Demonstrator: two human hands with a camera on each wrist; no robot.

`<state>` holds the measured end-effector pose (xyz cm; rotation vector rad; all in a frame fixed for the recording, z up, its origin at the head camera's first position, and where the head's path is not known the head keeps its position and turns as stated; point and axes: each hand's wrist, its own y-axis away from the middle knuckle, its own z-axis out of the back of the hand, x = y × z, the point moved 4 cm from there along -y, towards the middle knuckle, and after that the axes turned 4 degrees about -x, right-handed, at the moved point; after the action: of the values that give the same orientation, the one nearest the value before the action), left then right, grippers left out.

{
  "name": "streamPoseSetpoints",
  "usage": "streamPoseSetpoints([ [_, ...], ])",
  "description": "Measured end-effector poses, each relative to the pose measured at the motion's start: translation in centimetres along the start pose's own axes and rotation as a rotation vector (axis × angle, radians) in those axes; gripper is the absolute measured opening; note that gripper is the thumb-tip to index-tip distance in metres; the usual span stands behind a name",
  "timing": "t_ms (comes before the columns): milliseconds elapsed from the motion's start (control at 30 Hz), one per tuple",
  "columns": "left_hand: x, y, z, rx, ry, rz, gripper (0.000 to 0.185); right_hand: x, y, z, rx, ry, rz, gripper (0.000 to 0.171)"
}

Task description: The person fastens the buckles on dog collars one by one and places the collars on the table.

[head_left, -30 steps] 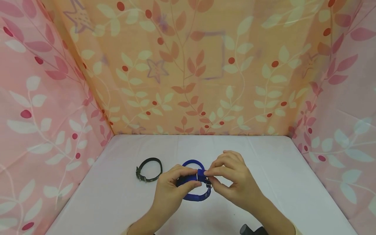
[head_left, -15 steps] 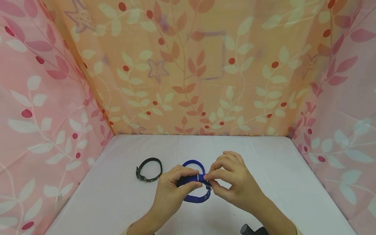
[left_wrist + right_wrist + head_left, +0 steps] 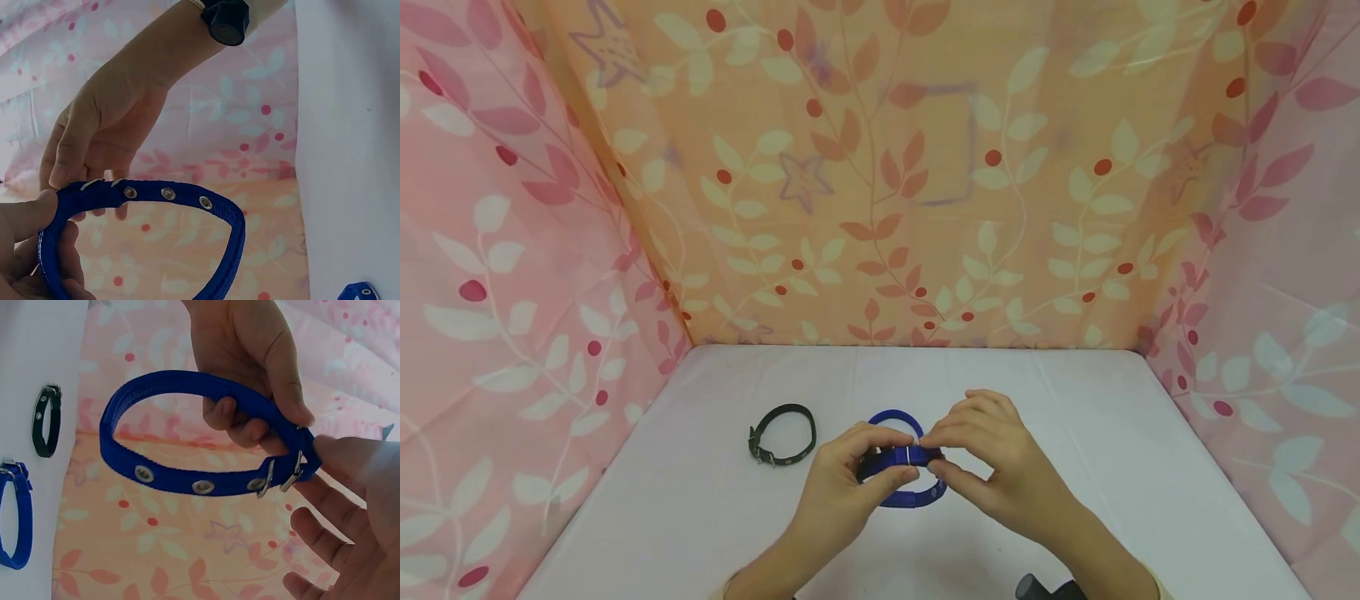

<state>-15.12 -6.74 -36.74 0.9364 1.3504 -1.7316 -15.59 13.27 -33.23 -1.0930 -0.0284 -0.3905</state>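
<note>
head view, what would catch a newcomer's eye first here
The blue collar, held up at the middle front of the white table: the left hand grips its strap and the right hand pinches it at the metal buckle. A black collar lies to the left, and leaf-print curtains wall everything in.

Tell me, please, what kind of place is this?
Probably a small booth set up for recording handwork, not a lived-in room. Leaf-patterned cloth walls close in a white table on three sides. Only collars lie there: a black collar, and a blue collar held by both hands.
</note>
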Motion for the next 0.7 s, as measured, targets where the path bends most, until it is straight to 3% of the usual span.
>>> streamPoseSetpoints([
  [233,-0.5,-0.3,1.0,-0.046,0.035,-0.040,0.028,-1.5,0.3,0.8,0.104,-0.025,-0.201,0.043],
  [400,-0.8,-0.5,1.7,-0.065,0.172,-0.062,0.028,-2.4,0.9,0.4,0.232,-0.021,-0.336,0.039],
  [567,-0.8,-0.7,2.2,-0.027,0.244,-0.086,0.029,-2.6,1.1,0.1,0.241,-0.027,-0.329,0.028],
  [700,-0.8,-1.0,2.7,-0.007,0.172,-0.096,0.028,-2.7,1.0,0.4,0.216,0.000,-0.310,0.028],
])
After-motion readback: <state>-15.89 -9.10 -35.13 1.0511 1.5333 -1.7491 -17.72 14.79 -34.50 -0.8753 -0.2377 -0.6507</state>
